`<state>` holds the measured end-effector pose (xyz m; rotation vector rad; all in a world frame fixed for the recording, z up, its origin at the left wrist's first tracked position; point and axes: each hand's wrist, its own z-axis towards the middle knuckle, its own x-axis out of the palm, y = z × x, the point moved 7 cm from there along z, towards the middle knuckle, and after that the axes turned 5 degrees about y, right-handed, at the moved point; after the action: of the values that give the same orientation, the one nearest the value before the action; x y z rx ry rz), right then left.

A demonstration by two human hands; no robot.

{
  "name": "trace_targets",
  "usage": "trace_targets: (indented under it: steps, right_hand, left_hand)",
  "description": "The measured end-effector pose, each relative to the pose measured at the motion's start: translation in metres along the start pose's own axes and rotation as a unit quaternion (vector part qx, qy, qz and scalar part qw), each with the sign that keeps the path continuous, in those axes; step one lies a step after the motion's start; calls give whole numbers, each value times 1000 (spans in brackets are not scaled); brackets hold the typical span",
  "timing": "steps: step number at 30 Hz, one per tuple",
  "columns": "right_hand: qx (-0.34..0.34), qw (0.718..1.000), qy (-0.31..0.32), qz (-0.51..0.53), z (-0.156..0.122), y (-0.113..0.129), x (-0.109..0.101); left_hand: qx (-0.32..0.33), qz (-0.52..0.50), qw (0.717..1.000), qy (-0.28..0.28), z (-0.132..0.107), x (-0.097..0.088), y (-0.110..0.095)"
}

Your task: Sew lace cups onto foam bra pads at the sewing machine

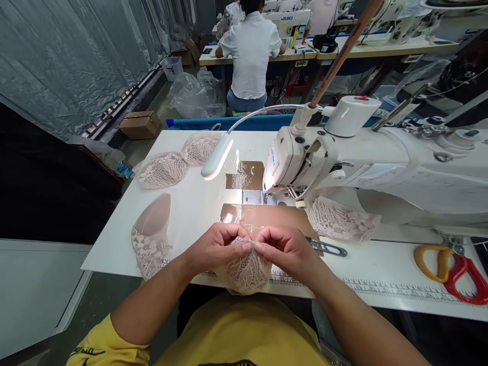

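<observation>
A beige lace cup piece (246,272) hangs over the table's near edge, held between both hands. My left hand (215,245) pinches its upper edge from the left with fingers curled. My right hand (285,245) pinches the same edge from the right, thumb and fingers pressed together. The two hands nearly touch at the top of the lace. Just beyond them lies a brown taped patch (267,216) on the white sewing table (190,203), in front of the white sewing machine (301,162).
Several more lace cups lie about: one at near left (150,236), two at far left (162,170), another under the machine arm (341,221). Thread snips (328,247) lie right of my hands, red and yellow scissors (453,267) farther right. A gooseneck lamp (217,157) shines down. A person in white sits behind.
</observation>
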<state>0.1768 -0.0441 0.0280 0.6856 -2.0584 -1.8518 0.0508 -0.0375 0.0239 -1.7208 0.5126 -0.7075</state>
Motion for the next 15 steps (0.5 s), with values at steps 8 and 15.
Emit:
trace_targets:
  steps: [8,15]
  right_hand:
    - [-2,999,-2,52,9,-6,-11]
    - [64,989,-95,-92,-16,-24,-63]
  left_hand:
    - [-25,-145,985,-86,4,-14,18]
    - [139,154,876,-436,-41,-98,-57]
